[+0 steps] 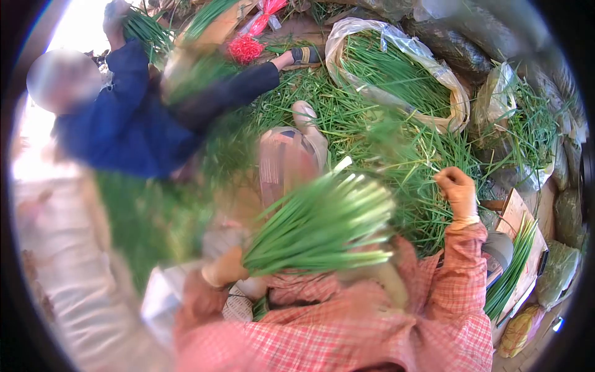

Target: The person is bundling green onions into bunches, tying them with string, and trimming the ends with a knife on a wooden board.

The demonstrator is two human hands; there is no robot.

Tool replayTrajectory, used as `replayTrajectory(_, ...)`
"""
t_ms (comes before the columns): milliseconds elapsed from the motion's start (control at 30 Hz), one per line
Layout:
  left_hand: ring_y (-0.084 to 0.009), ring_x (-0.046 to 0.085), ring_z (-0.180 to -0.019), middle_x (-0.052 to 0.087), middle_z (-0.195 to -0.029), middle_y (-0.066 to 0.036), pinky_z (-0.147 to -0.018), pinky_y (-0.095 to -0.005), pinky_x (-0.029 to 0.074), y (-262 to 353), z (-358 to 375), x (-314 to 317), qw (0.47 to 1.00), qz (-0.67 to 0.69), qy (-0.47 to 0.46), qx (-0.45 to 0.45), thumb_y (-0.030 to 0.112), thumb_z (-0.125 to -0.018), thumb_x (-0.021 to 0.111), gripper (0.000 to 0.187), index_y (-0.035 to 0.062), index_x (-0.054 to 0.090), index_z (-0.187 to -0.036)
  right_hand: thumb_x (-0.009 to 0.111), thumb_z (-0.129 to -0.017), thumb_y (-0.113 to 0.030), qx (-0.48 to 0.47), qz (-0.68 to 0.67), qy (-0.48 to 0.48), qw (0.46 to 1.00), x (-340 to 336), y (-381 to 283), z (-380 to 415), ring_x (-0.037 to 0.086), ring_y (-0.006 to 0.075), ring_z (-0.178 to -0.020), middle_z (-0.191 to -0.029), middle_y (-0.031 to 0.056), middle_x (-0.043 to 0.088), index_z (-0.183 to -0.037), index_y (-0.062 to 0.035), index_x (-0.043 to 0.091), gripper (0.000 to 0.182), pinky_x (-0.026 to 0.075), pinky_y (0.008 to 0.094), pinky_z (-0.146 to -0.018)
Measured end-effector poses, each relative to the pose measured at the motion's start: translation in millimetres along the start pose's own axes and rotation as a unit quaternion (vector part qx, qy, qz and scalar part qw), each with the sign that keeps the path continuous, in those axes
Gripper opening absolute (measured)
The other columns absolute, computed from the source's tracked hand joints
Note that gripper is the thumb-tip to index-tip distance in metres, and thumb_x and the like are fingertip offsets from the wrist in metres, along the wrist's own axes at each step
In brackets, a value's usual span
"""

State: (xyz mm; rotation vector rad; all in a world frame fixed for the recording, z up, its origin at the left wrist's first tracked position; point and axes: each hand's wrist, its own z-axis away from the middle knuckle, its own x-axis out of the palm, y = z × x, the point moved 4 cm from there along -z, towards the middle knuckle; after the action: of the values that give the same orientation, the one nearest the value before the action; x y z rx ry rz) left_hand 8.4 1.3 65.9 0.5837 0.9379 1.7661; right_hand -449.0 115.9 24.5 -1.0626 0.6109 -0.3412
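While I watch through the head camera, a co-worker in blue (pixel 124 136) is beyond and left of the left hand (pixel 228 265), which is wrapped around one end of a bunch of greens (pixel 316 223). That bunch reaches rightward from it, pale ends outermost. An open bag (pixel 459 108) of greens lies beyond the right hand (pixel 457 192), whose fingers are bent inward; I cannot tell whether they pinch anything. Right of that hand, nearer me, a board (pixel 509 214) bears long greens (pixel 515 266).

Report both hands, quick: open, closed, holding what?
Left hand: closed, holding a bunch of long green stalks with white ends.
Right hand: curled closed; whether it pinches anything cannot be told.
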Motion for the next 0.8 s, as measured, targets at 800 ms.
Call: replayTrajectory(800, -0.0373, 0.059, -0.085, 0.06, -0.097, -0.019, -0.073, -0.0412, 0.048, 22, 5, 11, 0.923, -0.359, 0.089, -0.105, 0.026, -0.081, 0.055, 0.043, 0.0185, 0.047, -0.122, 0.061, -0.063, -0.007, -0.5, 0.395, -0.267, 0.723, 124, -114, 37, 0.058, 0.0294, -0.07, -0.07, 0.0097, 0.056, -0.073, -0.0068, 0.057, 0.01, 0.048, 0.0372, -0.063)
